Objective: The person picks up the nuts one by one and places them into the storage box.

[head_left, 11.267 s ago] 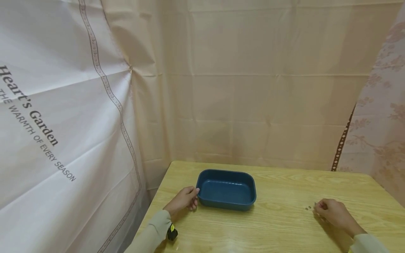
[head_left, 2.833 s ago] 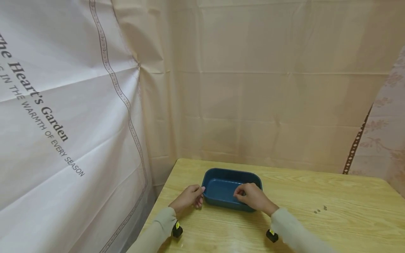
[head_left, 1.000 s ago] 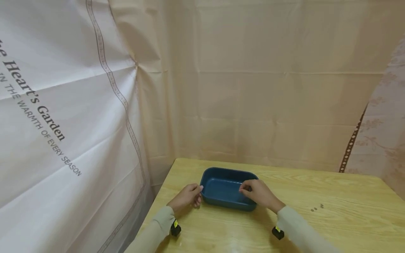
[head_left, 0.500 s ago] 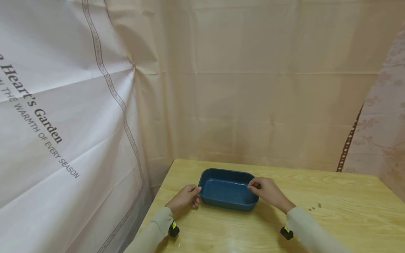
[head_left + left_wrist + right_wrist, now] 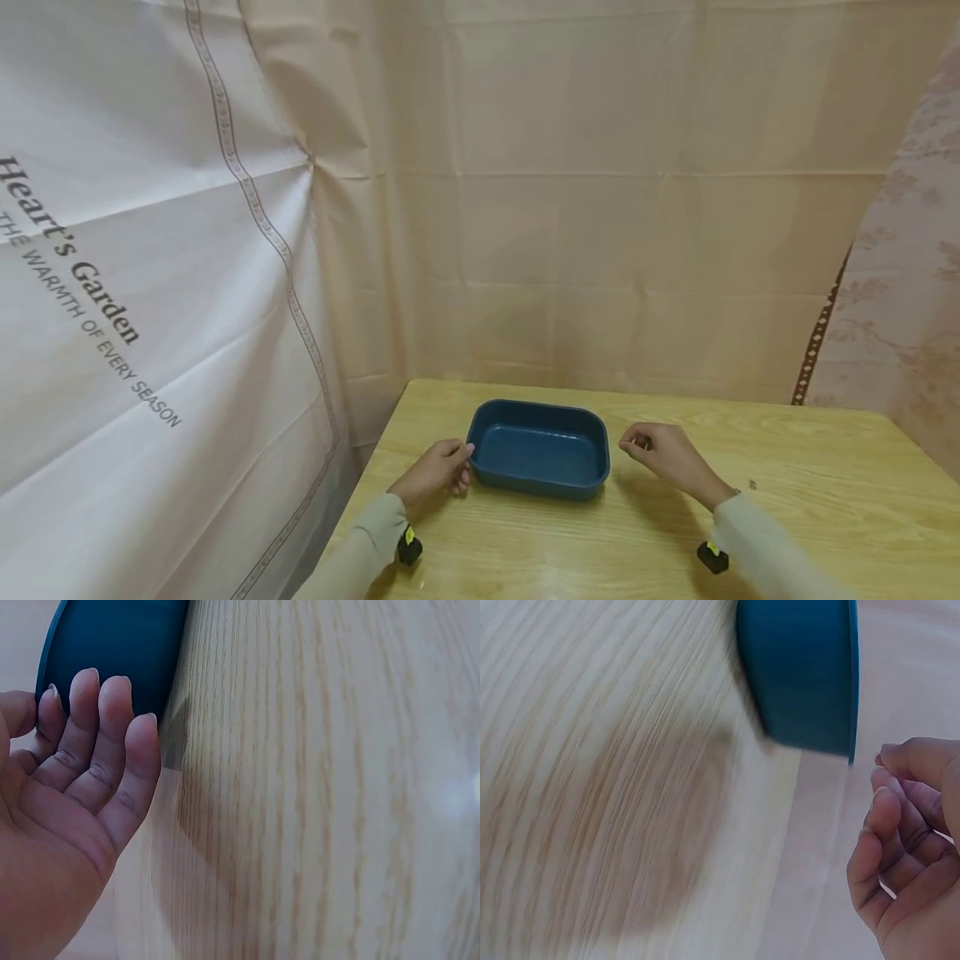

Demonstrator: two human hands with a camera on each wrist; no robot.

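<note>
My left hand (image 5: 433,473) pinches the left rim of a dark blue rectangular tub (image 5: 540,492), thumb on top. In the left wrist view the other fingers curl beside the tub's wall (image 5: 120,645). My right hand (image 5: 671,458) is in the air just off the tub's right side. Its fingers are curled, with thumb and index fingertips together; nothing can be made out between them. No objects show inside the tub. A tiny dark piece (image 5: 752,484) lies on the table past the right wrist; its kind is too small to tell, and the wrist covers the spot beside it.
The light wood-grain table (image 5: 540,558) carries the tub near its left back part. A beige cloth (image 5: 600,208) hangs behind, a white printed cloth (image 5: 165,292) at the left and a floral one (image 5: 900,292) at the right.
My right hand has come out of the tub over its right rim and moved right, hiding some tiny pieces seen before. The left hand stays on the rim.
</note>
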